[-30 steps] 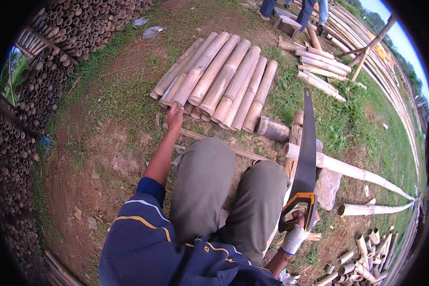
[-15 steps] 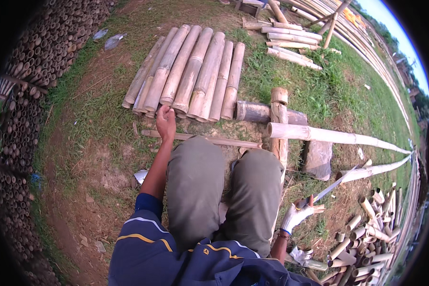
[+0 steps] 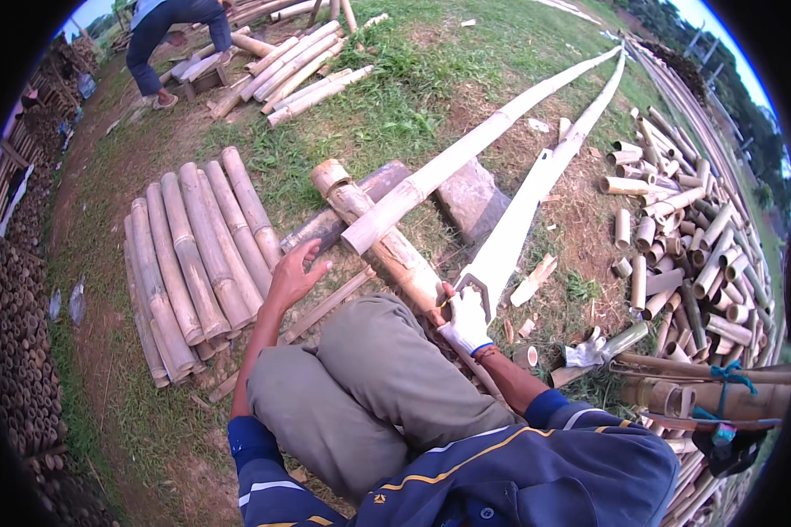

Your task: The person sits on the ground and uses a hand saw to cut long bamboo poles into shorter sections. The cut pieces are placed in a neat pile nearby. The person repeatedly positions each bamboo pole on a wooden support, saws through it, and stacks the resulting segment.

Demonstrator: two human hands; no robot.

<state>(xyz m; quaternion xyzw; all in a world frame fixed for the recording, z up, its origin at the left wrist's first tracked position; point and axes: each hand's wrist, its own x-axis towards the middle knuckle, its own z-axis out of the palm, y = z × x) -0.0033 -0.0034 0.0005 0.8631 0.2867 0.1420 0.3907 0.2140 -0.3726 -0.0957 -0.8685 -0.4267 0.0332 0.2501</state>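
Observation:
My right hand (image 3: 468,323), in a white glove, grips the handle of a handsaw (image 3: 511,230). Its broad, bright blade points away from me, just right of a long bamboo pole (image 3: 470,147). The near cut end of that pole rests across a thick bamboo post (image 3: 400,263) lying slantwise before my knees. My bare left hand (image 3: 295,277) hovers with fingers spread, left of the pole's end and apart from it. Left of that hand, cut bamboo lengths (image 3: 204,255) lie side by side in a row.
A dark log (image 3: 325,227) and a stone block (image 3: 473,200) sit under the pole. Short offcuts (image 3: 677,255) are heaped at the right, near a tied bamboo bundle (image 3: 721,395). Another person (image 3: 171,39) stands far left beside more poles (image 3: 294,66). Stacked bamboo (image 3: 18,325) lines the left.
My view has swung to the right. My left hand has left the row of cut bamboo and come beside the pole's end. My right hand has brought the saw in closer to the pole.

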